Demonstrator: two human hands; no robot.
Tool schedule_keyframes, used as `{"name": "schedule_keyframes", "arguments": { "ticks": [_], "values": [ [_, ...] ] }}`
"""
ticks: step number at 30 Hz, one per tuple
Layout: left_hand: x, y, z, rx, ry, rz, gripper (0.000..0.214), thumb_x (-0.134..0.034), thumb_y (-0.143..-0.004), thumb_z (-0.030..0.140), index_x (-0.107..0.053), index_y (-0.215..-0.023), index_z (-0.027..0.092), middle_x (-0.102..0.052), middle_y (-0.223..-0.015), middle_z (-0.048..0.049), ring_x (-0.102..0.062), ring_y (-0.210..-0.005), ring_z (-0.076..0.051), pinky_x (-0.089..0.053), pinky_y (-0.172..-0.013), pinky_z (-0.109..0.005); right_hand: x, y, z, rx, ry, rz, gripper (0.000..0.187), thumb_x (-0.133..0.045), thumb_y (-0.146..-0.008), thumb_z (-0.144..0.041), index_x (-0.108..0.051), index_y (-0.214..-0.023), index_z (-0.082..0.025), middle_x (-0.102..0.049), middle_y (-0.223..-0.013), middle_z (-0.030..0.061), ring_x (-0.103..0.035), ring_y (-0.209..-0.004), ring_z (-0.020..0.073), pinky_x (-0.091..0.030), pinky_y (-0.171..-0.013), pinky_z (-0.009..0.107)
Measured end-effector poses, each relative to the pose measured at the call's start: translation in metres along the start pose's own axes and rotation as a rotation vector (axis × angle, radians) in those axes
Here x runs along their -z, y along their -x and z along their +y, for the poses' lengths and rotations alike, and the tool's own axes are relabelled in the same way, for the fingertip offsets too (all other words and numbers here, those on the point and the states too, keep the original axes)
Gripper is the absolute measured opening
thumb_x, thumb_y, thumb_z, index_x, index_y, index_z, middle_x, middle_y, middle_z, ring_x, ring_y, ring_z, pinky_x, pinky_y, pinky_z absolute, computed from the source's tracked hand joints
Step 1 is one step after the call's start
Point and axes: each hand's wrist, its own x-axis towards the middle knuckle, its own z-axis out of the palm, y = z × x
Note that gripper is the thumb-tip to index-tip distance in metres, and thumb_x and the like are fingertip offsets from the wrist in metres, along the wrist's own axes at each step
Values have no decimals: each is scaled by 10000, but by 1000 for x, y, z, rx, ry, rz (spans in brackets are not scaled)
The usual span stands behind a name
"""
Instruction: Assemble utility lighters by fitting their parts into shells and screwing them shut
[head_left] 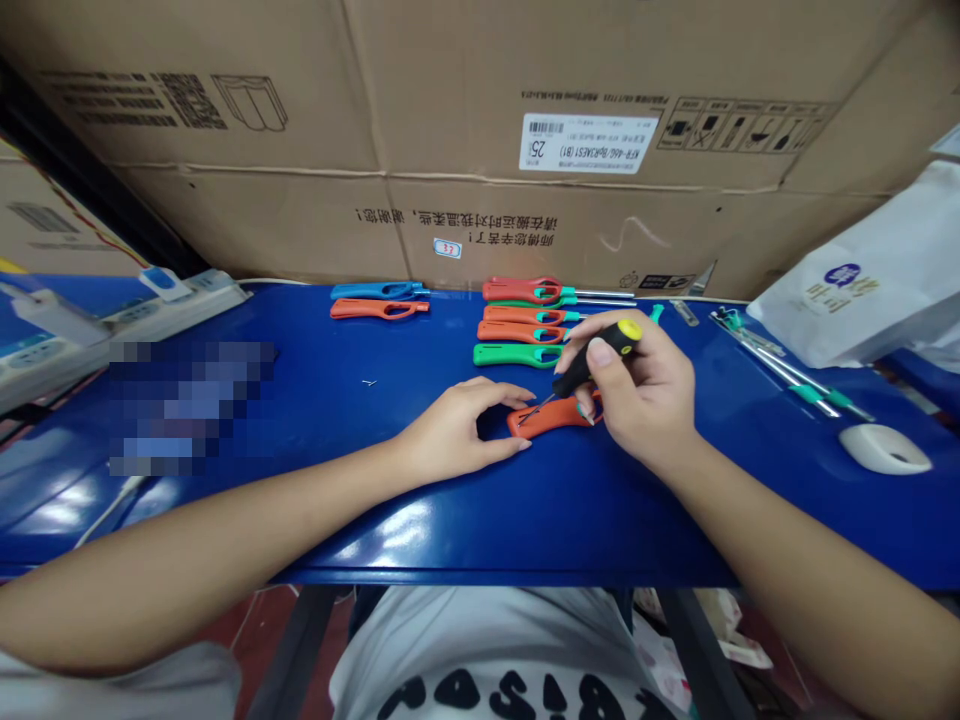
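Observation:
My right hand (645, 395) is closed round a black and yellow screwdriver (581, 368), its shaft slanting down to the left. The tip reaches an orange lighter handle (551, 418) lying on the blue table. Beside that handle's left end, my left hand (469, 425) curves with thumb and fingers apart, the fingertips at its edges. Part of the handle is hidden under my right hand. Just beyond, a stack of red, orange and green lighters (521, 330) lies in a row, some with metal tubes pointing right.
Blue and orange lighter handles (381, 309) lie at the back left, with small screws (369, 382) nearer. Loose metal tubes (787, 375), a white oval object (885, 449) and a white bag (862, 270) are at right. Power strips (127, 320) and a blurred-out dark object (191, 410) sit left. Cardboard (450, 120) stands behind.

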Motion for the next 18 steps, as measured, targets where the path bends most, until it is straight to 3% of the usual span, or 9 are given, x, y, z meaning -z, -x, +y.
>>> {"name": "schedule_keyframes", "arguments": {
  "ticks": [5,10,14,18],
  "values": [
    [1,0,0,-2,-7,-2,411,-796,-830,296,-667,-1202,179,-743,-1206,-57,-686,-1098,-214,-503,-1004,-355,1,4,3,6,32,-19,162,-609,-985,-384,-623,-1055,-238,-662,-808,-3,-551,-471,74,-477,-424,214],
    [-1,0,0,4,-2,-3,393,-792,-827,291,-670,-1187,193,-745,-1186,-56,-687,-1090,-223,-498,-1008,-363,4,0,1,129,279,-50,384,-634,-962,-362,-537,-1330,-314,-695,-1036,56,-699,-784,196,-606,-668,336],
    [-2,-1,1,25,15,-3,399,-796,-812,291,-664,-1180,210,-755,-1129,-48,-693,-1049,-231,-512,-973,-377,6,-16,-18,166,511,-287,357,-581,-986,-325,-545,-1339,-295,-699,-1163,75,-710,-838,210,-606,-761,359],
    [-2,0,3,30,19,-5,352,-790,-816,303,-671,-1130,196,-753,-1116,-59,-691,-1045,-238,-510,-976,-385,10,-35,-45,92,622,-595,597,-498,-979,-189,-334,-1546,-282,-613,-1389,103,-686,-1097,239,-583,-875,365]
  ]
}}
